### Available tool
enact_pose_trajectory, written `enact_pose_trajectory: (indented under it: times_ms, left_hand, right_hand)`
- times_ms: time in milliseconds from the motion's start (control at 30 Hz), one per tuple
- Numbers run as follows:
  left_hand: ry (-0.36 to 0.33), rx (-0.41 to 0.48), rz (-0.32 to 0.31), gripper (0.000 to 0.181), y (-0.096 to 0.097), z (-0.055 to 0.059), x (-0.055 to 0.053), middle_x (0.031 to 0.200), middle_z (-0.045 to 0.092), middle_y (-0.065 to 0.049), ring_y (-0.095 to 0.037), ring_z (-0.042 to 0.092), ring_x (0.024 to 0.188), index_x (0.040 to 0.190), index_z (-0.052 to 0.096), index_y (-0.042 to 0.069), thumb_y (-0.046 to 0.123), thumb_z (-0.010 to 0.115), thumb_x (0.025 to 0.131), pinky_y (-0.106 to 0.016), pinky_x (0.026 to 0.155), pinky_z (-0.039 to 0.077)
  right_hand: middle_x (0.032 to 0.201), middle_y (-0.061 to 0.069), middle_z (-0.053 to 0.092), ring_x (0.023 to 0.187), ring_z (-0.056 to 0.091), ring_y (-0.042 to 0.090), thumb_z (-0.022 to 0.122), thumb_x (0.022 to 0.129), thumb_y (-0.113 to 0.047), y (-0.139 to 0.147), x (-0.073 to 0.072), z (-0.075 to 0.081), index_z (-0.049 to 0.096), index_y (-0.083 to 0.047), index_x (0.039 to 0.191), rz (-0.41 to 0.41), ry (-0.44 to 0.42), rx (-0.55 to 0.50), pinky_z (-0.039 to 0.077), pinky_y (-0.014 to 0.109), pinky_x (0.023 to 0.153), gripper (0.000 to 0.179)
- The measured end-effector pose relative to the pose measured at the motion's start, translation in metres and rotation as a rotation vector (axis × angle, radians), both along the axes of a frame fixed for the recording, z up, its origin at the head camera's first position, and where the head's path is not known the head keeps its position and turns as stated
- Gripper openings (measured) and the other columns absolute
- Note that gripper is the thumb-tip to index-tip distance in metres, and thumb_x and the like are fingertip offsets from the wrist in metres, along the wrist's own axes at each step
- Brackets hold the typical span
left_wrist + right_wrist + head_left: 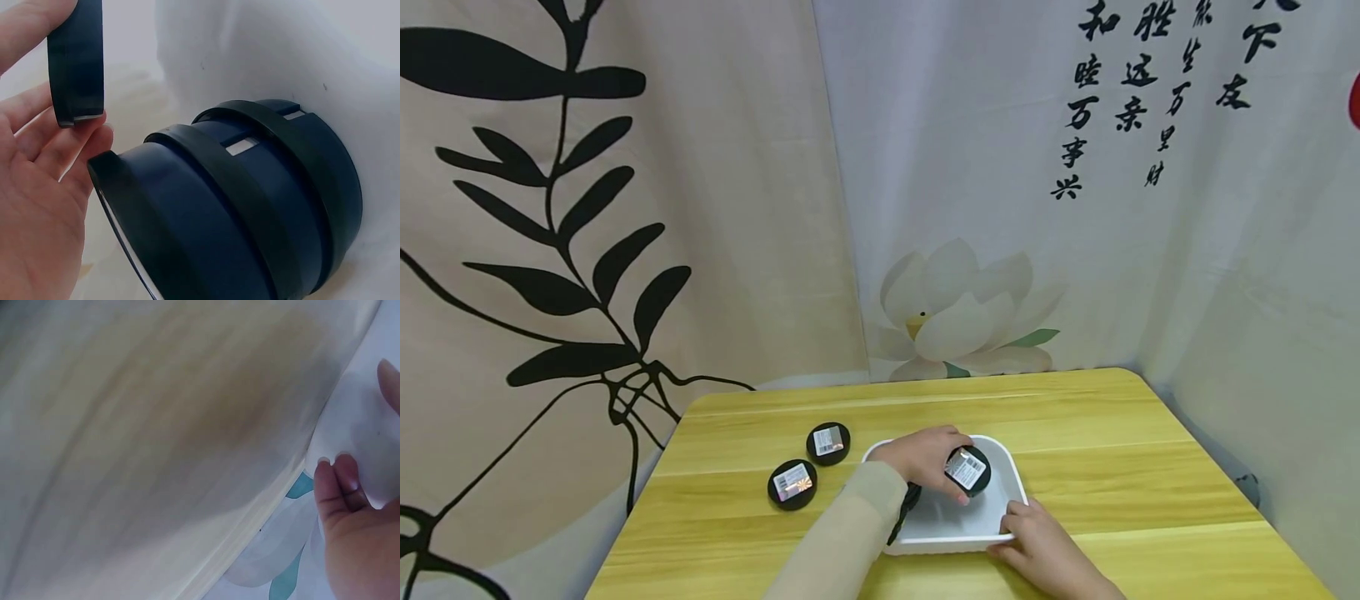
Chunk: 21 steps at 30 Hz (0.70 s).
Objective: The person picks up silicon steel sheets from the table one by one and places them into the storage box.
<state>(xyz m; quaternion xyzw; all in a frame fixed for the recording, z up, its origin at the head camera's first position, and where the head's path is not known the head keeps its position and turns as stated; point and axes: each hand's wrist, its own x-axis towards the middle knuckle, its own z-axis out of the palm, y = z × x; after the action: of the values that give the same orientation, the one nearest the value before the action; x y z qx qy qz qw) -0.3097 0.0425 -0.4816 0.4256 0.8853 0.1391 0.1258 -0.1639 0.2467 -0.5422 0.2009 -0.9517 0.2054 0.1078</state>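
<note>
My left hand [921, 457] holds a flat round black container [967, 472] over the white tray [943, 547], its barcode label facing up. In the left wrist view the container [78, 62] shows edge-on between thumb and fingers. Beside that hand lies a dark cylinder with raised bands [212, 200], against the white surface; in the head view only a dark sliver [904, 512] shows past the sleeve. My right hand [1045, 542] grips the tray's front right corner, thumb on the inner side. The right wrist view shows those fingers [334, 494] at the white rim.
Two more round black containers with barcode labels, one farther back [828, 443] and one nearer [792, 485], lie left of the tray on the yellow wood-grain table [737, 433]. Printed curtains [752, 208] hang behind the table's far edge.
</note>
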Motion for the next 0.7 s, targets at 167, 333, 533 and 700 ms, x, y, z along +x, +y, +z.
enact_pose_trajectory:
  times_ms: [167, 333, 533, 700]
  left_hand:
    - [-0.002, -0.024, 0.009, 0.09, 0.003, -0.001, 0.0, 0.13, 0.059, 0.009, -0.002, 0.056, 0.105, 0.144, 0.052, 0.025, 0.055, 0.089, 0.068, -0.022, 0.096, 0.047]
    - [0.017, -0.045, 0.016, 0.088, 0.006, 0.001, 0.001, 0.13, 0.06, 0.008, -0.003, 0.057, 0.104, 0.144, 0.053, 0.024, 0.054, 0.089, 0.069, -0.022, 0.096, 0.047]
    - [0.046, -0.083, 0.002, 0.086, 0.01, 0.003, 0.004, 0.128, 0.06, 0.008, -0.002, 0.056, 0.104, 0.143, 0.053, 0.024, 0.055, 0.088, 0.07, -0.021, 0.096, 0.047]
    - [0.048, -0.104, 0.001, 0.086, 0.012, 0.002, 0.006, 0.126, 0.06, 0.009, -0.002, 0.056, 0.101, 0.142, 0.054, 0.024, 0.054, 0.089, 0.069, -0.021, 0.096, 0.047]
  right_hand:
    - [0.082, -0.021, 0.05, 0.082, 0.046, 0.003, 0.08, 0.083, -0.038, 0.0, 0.001, 0.0, 0.067, -0.026, 0.074, 0.0, -0.018, -0.004, 0.044, 0.027, 0.07, 0.02]
    - [0.082, -0.021, 0.05, 0.083, 0.047, 0.003, 0.081, 0.083, -0.036, 0.001, 0.0, 0.001, 0.066, -0.026, 0.074, 0.0, 0.009, -0.001, 0.045, 0.028, 0.071, 0.02]
    - [0.081, -0.022, 0.05, 0.083, 0.048, 0.004, 0.082, 0.081, -0.034, 0.001, 0.0, 0.0, 0.066, -0.025, 0.073, -0.003, 0.04, 0.003, 0.046, 0.028, 0.072, 0.02]
    - [0.081, -0.022, 0.049, 0.082, 0.047, 0.003, 0.082, 0.081, -0.034, 0.001, 0.001, 0.0, 0.066, -0.026, 0.072, 0.007, 0.037, -0.007, 0.045, 0.027, 0.071, 0.02]
